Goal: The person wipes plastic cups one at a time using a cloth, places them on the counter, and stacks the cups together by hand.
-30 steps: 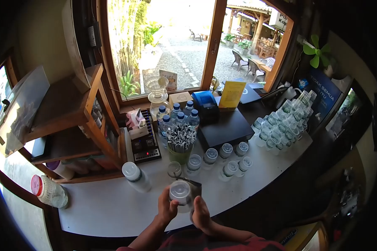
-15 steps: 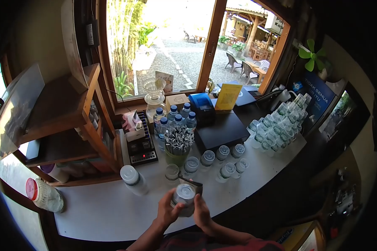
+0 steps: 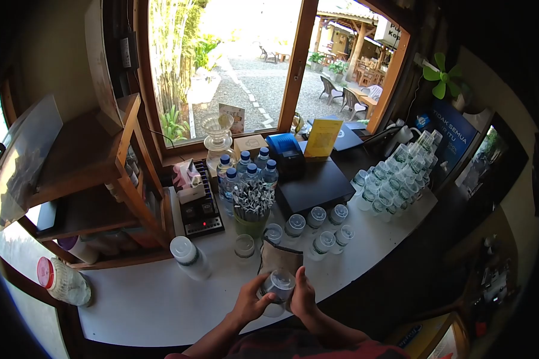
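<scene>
Cup (image 3: 281,282), left hand (image 3: 251,299) holding, right hand (image 3: 303,294) alongside

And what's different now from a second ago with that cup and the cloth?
The cup has moved a little to the right, with the left hand still holding it and the right hand still beside it. The brown cloth has spread out beyond the cup, toward the other cups. Those cups and the bottles stayed put.
</scene>
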`<move>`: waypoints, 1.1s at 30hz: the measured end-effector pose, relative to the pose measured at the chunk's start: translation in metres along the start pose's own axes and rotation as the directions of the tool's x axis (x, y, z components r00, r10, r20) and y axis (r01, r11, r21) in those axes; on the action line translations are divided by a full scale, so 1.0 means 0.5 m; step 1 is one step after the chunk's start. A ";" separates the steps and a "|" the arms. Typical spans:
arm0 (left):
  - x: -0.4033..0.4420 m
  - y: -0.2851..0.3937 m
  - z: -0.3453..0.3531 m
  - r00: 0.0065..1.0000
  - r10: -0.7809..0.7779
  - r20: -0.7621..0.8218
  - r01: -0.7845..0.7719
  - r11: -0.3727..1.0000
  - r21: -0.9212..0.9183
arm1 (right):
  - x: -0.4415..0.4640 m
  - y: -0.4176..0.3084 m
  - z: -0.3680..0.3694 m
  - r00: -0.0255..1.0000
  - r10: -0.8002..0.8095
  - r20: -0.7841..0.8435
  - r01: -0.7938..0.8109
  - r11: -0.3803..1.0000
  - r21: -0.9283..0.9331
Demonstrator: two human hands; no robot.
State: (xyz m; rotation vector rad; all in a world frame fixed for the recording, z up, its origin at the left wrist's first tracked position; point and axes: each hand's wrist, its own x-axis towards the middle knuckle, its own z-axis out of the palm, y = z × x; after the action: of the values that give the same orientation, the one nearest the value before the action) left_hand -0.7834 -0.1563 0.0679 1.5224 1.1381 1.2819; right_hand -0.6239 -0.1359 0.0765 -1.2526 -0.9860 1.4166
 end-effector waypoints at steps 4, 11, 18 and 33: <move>0.031 -0.004 -0.030 0.960 0.019 -0.280 -0.033 0.998 -0.046 | -0.061 0.029 0.015 0.969 -0.044 0.242 0.126 0.935 -0.333; 0.007 -0.021 -0.018 1.000 0.025 0.001 -0.025 1.000 0.002 | -0.007 -0.004 0.027 0.996 -0.089 0.003 0.089 0.993 0.078; 0.023 0.002 -0.036 0.997 0.033 -0.067 -0.027 0.996 0.085 | 0.015 0.077 -0.001 0.977 -0.190 0.099 0.208 0.948 -0.239; 0.051 -0.053 -0.074 0.997 0.051 -0.061 -0.050 0.999 0.018 | 0.020 0.003 0.082 0.984 -0.137 0.114 0.138 0.990 -0.003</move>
State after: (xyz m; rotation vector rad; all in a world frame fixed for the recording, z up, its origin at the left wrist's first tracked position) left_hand -0.8217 -0.1237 0.0539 1.5417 1.1583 1.3643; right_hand -0.6645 -0.1253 0.0787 -1.0990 -1.1369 1.3885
